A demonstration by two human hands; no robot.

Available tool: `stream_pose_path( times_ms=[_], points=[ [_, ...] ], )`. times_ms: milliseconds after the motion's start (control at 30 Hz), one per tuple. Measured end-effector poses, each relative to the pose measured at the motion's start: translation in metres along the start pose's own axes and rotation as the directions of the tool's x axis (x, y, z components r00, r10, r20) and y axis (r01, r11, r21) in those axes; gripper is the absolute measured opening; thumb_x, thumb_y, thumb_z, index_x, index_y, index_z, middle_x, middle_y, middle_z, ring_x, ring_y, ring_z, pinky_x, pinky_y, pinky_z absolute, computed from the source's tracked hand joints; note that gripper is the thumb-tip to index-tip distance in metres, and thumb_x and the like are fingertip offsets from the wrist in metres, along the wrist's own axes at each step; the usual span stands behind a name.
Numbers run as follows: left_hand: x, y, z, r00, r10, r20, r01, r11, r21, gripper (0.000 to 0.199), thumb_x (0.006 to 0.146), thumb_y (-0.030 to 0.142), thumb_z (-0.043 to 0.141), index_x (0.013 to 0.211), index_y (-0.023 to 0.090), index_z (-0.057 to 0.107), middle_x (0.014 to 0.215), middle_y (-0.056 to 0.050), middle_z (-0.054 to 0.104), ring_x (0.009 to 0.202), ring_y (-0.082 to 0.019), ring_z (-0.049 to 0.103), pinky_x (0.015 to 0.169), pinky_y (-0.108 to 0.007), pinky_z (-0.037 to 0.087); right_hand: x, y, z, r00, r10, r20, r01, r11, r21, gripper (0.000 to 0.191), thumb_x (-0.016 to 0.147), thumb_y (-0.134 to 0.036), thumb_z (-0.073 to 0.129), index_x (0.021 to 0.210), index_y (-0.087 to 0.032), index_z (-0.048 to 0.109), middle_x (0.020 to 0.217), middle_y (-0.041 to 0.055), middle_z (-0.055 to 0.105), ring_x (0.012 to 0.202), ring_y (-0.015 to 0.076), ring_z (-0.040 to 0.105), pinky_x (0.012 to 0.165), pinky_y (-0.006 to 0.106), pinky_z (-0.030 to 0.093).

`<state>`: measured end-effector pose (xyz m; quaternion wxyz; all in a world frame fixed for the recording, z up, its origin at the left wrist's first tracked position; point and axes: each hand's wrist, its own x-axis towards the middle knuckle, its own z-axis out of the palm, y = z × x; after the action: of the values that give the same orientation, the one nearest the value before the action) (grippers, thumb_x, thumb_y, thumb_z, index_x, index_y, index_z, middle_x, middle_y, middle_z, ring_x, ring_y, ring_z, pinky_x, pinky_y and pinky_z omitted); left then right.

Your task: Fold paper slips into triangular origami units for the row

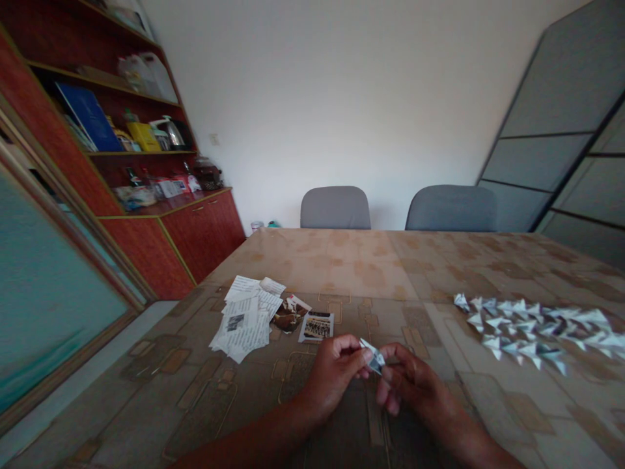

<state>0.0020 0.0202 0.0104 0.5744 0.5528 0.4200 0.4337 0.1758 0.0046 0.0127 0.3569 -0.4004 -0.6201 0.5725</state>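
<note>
Between my two hands is a small folded piece of printed paper (375,359), held above the table near its front. My left hand (338,368) pinches its left side between thumb and fingers. From the other side, my right hand (407,378) grips its right edge with thumb and forefinger, the other fingers curled below. To the left lies a loose pile of printed paper pieces (247,319), with a brown picture piece (289,314) and a photo piece (317,327) beside it. Rows of several folded paper pieces (537,326) stand at the right.
The table (342,260) has a patterned cover. Two grey chairs (335,208) stand at its far side against the white wall. A red-brown cabinet (195,241) with shelves holding a kettle (173,133) and jugs is at the left. Grey panelled doors (547,130) are at the right.
</note>
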Motion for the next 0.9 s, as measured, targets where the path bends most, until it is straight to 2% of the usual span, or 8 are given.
stream_pose_path(
  times_ms=[67,167,267,367,567,767,833,900],
  points=[
    [0.001,-0.003,-0.001,0.999,0.009,0.05,-0.012,0.998,0.058,0.027,0.076,0.039,0.064,0.064,0.014,0.062,0.057,0.001,0.057,0.055,-0.013,0.051,0.056,-0.023,0.037,0.0,-0.007,-0.017,1.0,0.018,0.01,-0.016,0.988,-0.156,0.043,0.087,-0.061,0.049,0.09,-0.019,0.059,0.061,-0.0007,0.061,0.052,0.0151,0.056,0.05,0.025,0.044],
    [-0.002,-0.005,0.0,0.99,0.04,0.132,-0.068,0.974,0.218,0.016,0.075,0.027,0.066,0.064,0.015,0.065,0.057,0.002,0.058,0.055,-0.013,0.051,0.054,-0.022,0.031,-0.002,-0.019,-0.045,0.968,-0.141,-0.206,0.058,0.929,-0.366,0.034,0.088,-0.051,0.053,0.077,-0.02,0.061,0.065,-0.0008,0.059,0.064,0.0165,0.058,0.062,0.027,0.044],
    [-0.004,-0.004,0.004,0.962,0.139,0.233,-0.251,0.78,0.573,0.011,0.08,0.022,0.064,0.071,0.017,0.068,0.065,0.0,0.063,0.062,-0.015,0.056,0.056,-0.022,0.031,-0.002,-0.025,-0.058,0.965,-0.161,-0.206,0.078,0.928,-0.364,0.027,0.086,-0.046,0.059,0.078,-0.02,0.063,0.067,-0.0016,0.059,0.066,0.0165,0.057,0.062,0.026,0.044],
    [-0.003,-0.003,0.006,0.935,0.209,0.287,-0.355,0.545,0.76,0.012,0.082,0.023,0.066,0.072,0.018,0.067,0.07,-0.001,0.066,0.068,-0.017,0.059,0.058,-0.023,0.032,-0.002,-0.023,-0.054,0.984,-0.127,-0.127,0.065,0.911,-0.407,0.022,0.085,-0.039,0.059,0.075,-0.02,0.063,0.064,-0.0019,0.058,0.062,0.0157,0.054,0.058,0.025,0.041],
    [-0.004,-0.006,0.007,0.91,0.287,0.301,-0.393,0.361,0.845,0.014,0.081,0.026,0.07,0.08,0.016,0.061,0.077,-0.002,0.062,0.073,-0.019,0.057,0.061,-0.026,0.034,0.003,-0.011,-0.036,0.991,-0.12,-0.057,0.077,0.872,-0.483,0.016,0.081,-0.027,0.056,0.068,-0.02,0.063,0.058,-0.0031,0.059,0.054,0.0137,0.053,0.052,0.023,0.038],
    [-0.01,-0.016,0.007,0.732,0.394,0.556,-0.585,-0.054,0.809,0.012,0.089,0.021,0.061,0.078,0.016,0.059,0.074,-0.001,0.06,0.073,-0.017,0.055,0.063,-0.028,0.038,0.016,0.005,-0.023,0.985,-0.169,0.026,0.154,0.811,-0.564,0.013,0.075,-0.016,0.059,0.068,-0.022,0.068,0.065,-0.0018,0.065,0.064,0.0159,0.059,0.061,0.024,0.042],
    [-0.017,-0.016,0.005,0.674,0.401,0.62,-0.634,-0.117,0.764,0.012,0.091,0.019,0.058,0.079,0.015,0.059,0.075,-0.001,0.06,0.072,-0.016,0.054,0.062,-0.028,0.038,0.019,0.008,-0.021,0.98,-0.195,0.043,0.182,0.784,-0.593,0.012,0.074,-0.013,0.061,0.068,-0.022,0.068,0.067,-0.0016,0.065,0.066,0.0163,0.057,0.062,0.025,0.041],
    [-0.027,-0.015,0.002,0.658,0.388,0.645,-0.668,-0.095,0.738,0.015,0.092,0.017,0.055,0.078,0.015,0.058,0.075,-0.001,0.06,0.073,-0.015,0.055,0.063,-0.028,0.038,0.02,0.009,-0.019,0.976,-0.213,0.05,0.199,0.764,-0.614,0.013,0.073,-0.011,0.063,0.067,-0.022,0.067,0.068,-0.0012,0.063,0.066,0.0164,0.056,0.061,0.025,0.04]
  ],
)
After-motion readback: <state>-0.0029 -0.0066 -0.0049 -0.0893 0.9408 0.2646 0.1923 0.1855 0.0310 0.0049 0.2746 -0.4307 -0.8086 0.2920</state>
